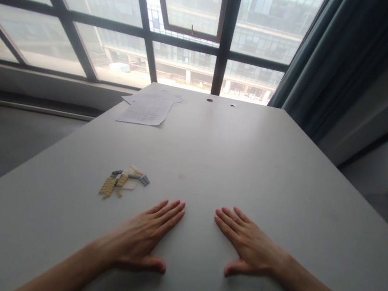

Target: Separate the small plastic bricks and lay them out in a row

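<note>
Both hands rest palm down on a white table (210, 157), apart from each other. My left hand (146, 235) lies flat with its thumb spread away from the fingers, and it holds nothing. Across from it, my right hand (250, 246) is also flat and holds nothing; a thin ring shows on one finger. Just beyond my left hand, to its left, is a small loose pile of building bricks (123, 181). Tan, grey, white and dark pieces, some of them flat studded plates, overlap there. Neither hand touches them.
Printed sheets of paper (148, 109) overlap near the table's far left edge. Two small dark-and-white spots, perhaps cable holes, sit by the far edge. Behind the table stand large windows (187, 42), with a dark curtain (323, 62) on the right.
</note>
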Tool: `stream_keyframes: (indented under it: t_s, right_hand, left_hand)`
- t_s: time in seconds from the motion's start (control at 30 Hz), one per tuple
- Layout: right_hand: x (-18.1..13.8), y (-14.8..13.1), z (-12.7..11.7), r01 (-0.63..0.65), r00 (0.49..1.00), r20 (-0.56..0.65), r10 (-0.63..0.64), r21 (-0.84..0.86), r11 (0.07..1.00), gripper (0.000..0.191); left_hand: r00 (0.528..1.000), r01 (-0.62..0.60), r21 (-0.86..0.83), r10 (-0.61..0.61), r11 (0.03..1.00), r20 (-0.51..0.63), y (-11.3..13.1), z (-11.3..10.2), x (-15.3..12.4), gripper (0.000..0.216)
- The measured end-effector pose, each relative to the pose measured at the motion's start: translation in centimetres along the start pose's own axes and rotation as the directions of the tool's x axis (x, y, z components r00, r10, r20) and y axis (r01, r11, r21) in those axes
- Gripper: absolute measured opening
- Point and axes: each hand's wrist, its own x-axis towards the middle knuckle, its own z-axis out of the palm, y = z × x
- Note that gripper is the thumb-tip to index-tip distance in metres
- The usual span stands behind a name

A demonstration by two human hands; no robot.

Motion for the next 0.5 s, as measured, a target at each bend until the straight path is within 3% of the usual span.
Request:
stream_keyframes:
  t_s: [0.13, 0.2, 0.27, 0.3, 0.33, 0.4, 0.43, 0.47, 0.5]
  right_hand:
    - [-0.3, 0.1, 0.5, 0.02, 0.994, -0.103, -0.023, -0.024, 1.0, 0.091]
    - [-0.5, 0.2, 1.1, 0.021, 0.973, -0.229, -0.024, -0.016, 1.0, 0.07]
    - [-0.7, 0.4, 1.7, 0.008, 0.923, -0.385, 0.006, 0.035, 0.999, 0.043]
    - [-0.7, 0.5, 1.9, 0.001, 0.89, -0.455, 0.032, 0.07, 0.998, 0.033]
    - [-0.8, 0.6, 2.0, -0.006, 0.858, -0.511, 0.058, 0.104, 0.995, 0.026]
    - [-0.7, 0.5, 2.1, -0.02, 0.814, -0.573, 0.098, 0.141, 0.99, 0.022]
    - [-0.6, 0.5, 2.1, -0.027, 0.806, -0.583, 0.106, 0.142, 0.989, 0.022]
    - [-0.5, 0.3, 2.1, -0.033, 0.808, -0.58, 0.106, 0.134, 0.99, 0.023]
    - [-0.4, 0.2, 2.2, -0.036, 0.818, -0.567, 0.098, 0.119, 0.992, 0.024]
  left_hand:
    - [0.999, -0.013, -0.006, 0.012, 1.0, -0.038, 0.4, 0.0, 0.1, 0.101]
    - [0.995, -0.011, 0.018, 0.013, 1.0, -0.101, -0.2, 0.1, -0.1, 0.09]
    - [0.963, 0.059, 0.063, -0.04, 0.996, -0.266, -2.0, 0.1, -1.0, 0.067]
    - [0.917, 0.143, 0.083, -0.101, 0.986, -0.385, -3.3, 0.0, -1.6, 0.052]
    - [0.839, 0.271, 0.09, -0.189, 0.958, -0.51, -4.8, -0.1, -2.5, 0.043]
    - [0.661, 0.529, 0.055, -0.37, 0.847, -0.653, -8.0, -0.4, -4.2, 0.052]
    - [0.601, 0.622, 0.045, -0.44, 0.782, -0.667, -9.5, -0.5, -5.0, 0.065]
    - [0.576, 0.68, 0.046, -0.493, 0.732, -0.652, -10.7, -0.6, -5.7, 0.075]
    - [0.586, 0.704, 0.052, -0.537, 0.709, -0.606, -11.6, -0.6, -6.2, 0.08]
